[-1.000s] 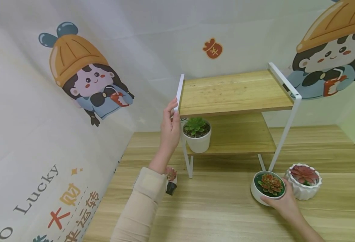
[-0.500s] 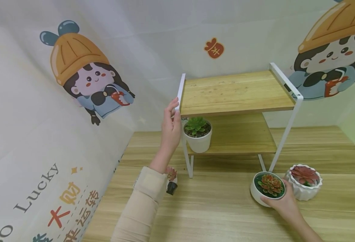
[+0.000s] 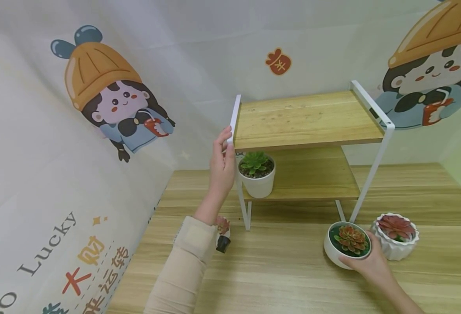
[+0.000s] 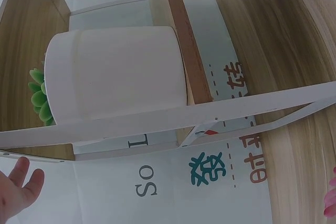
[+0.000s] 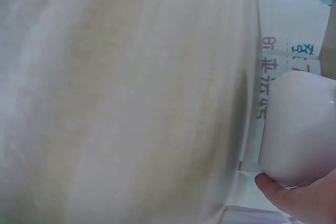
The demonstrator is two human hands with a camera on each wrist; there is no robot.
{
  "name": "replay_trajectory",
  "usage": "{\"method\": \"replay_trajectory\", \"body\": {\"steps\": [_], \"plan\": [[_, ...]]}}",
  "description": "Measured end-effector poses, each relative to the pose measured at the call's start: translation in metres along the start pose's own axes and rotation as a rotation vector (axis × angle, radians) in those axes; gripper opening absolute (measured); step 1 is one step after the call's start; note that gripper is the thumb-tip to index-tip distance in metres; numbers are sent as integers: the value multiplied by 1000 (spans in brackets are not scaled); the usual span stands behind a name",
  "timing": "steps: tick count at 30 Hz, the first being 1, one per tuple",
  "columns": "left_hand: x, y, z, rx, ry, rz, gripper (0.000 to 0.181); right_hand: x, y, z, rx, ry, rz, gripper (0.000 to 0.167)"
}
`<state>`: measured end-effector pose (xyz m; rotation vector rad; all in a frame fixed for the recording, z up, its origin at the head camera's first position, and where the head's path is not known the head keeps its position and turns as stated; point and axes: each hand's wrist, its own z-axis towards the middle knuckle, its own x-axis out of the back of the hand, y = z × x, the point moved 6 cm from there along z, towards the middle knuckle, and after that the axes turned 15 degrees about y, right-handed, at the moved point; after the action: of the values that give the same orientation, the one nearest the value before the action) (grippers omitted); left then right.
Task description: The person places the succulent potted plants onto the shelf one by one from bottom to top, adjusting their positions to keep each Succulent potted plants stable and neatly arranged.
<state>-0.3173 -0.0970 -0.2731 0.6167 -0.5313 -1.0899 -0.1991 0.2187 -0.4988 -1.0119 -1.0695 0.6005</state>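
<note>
In the head view my right hand (image 3: 369, 259) grips a round white pot (image 3: 333, 253) holding an orange-red succulent (image 3: 350, 240), fingers round its right side and thumb at the front. The right wrist view has this white pot (image 5: 299, 129) at its right edge, with the thumb (image 5: 278, 192) against it. My left hand (image 3: 222, 168) touches the left white frame of a two-tier wooden shelf (image 3: 305, 120) with its fingers extended. A white pot (image 3: 258, 185) with a green succulent (image 3: 254, 162) stands at the left end of the lower tier.
Right of the held pot, a fluted white pot (image 3: 397, 249) with a dark red succulent stands on the wood-grain table (image 3: 277, 270). A small pink succulent (image 3: 222, 224) is partly hidden behind the left forearm. Printed cloth (image 3: 199, 52) hangs behind the shelf.
The held pot has shifted very slightly to the left. Both hands otherwise keep their places, and the shelf stays put.
</note>
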Motion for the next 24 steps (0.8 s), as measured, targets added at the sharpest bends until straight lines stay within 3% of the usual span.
{"method": "replay_trajectory", "body": {"steps": [10,24], "plan": [[0,0,0,-2,6,-8,29,7,-26,1,43,-60,-16,86],[0,1,0,-2,5,6,31,12,-94,14,132,-135,-11,93]]}}
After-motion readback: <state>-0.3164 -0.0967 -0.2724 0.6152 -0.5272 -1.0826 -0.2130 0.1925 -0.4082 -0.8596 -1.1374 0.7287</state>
